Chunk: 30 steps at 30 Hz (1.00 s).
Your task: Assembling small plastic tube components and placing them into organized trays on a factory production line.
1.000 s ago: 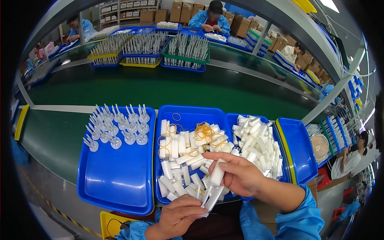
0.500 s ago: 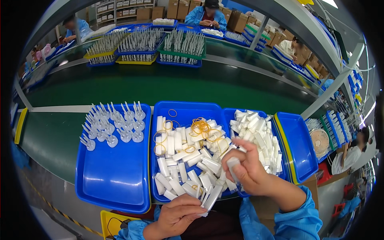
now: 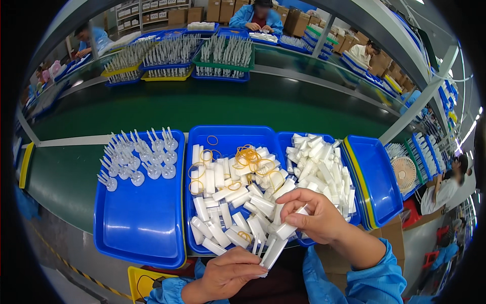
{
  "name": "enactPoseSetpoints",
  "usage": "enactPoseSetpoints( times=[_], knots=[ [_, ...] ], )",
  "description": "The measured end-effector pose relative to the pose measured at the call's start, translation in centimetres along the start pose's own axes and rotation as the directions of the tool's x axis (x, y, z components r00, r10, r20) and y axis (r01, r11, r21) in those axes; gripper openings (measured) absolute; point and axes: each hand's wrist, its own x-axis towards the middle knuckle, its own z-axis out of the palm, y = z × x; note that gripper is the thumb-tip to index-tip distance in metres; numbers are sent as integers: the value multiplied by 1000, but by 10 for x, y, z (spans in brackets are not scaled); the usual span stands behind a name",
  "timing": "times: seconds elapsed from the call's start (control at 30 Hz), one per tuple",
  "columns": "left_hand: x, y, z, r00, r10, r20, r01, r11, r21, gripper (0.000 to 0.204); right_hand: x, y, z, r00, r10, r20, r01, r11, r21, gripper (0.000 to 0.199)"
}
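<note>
**Workstation state: white plastic parts held over the middle tray**

Left tray (image 3: 136, 228): glossy blue moulded plastic with a raised rim. Small translucent stemmed caps (image 3: 134, 159) with round bases stand upright in rows at its far end, well left of both hands.

Middle tray (image 3: 230, 137): same blue plastic. It holds a loose pile of smooth white rectangular tubes (image 3: 223, 202) and thin orange rubber bands (image 3: 248, 157), some lying loose and some wrapped round tubes.

Left hand (image 3: 230, 276): at the near edge, palm up. Its fingers are curled and pinch the lower end of a small bundle of white pieces (image 3: 271, 251), which slants up toward the right hand.

Right hand (image 3: 316, 215): just above and right of the left fingertips, over the near right corner of the middle tray. Thumb and forefinger are pressed together on a short white tube (image 3: 283, 230) that touches the top of the bundle; the other fingers are curved loosely.

Right tray (image 3: 298, 139): beyond the right knuckles, heaped with white tubes (image 3: 319, 164). Empty blue trays with a yellow edge (image 3: 379, 177) are stacked beside it.

Change against the earlier frames: the right hand, previously lower over the tray's near rim, now sits beside the tube heap. The left hand has stayed at the near edge with the bundle.
</note>
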Motion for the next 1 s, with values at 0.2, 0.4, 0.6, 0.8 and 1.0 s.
enactPoseSetpoints(
  times=[0.2,0.4,0.6,0.8,1.0],
  knots=[
    [1,1,3,1000,-9,30,9,1000,-4,16,-1,12,-3,993,40,110,-62,976,207,23],
    [-1,2,2,993,-71,95,69,997,19,20,-5,5,-12,978,-72,195,159,863,-479,16],
    [-2,-1,5,989,61,138,-49,995,-87,19,-13,5,-10,953,-118,280,225,895,-386,15],
    [-7,-1,0,980,33,195,-24,999,-49,20,-15,2,3,941,-92,326,243,855,-458,12],
    [-18,4,-4,994,-5,-106,9,999,43,22,-13,20,34,878,-148,455,370,813,-449,12]
  ],
)
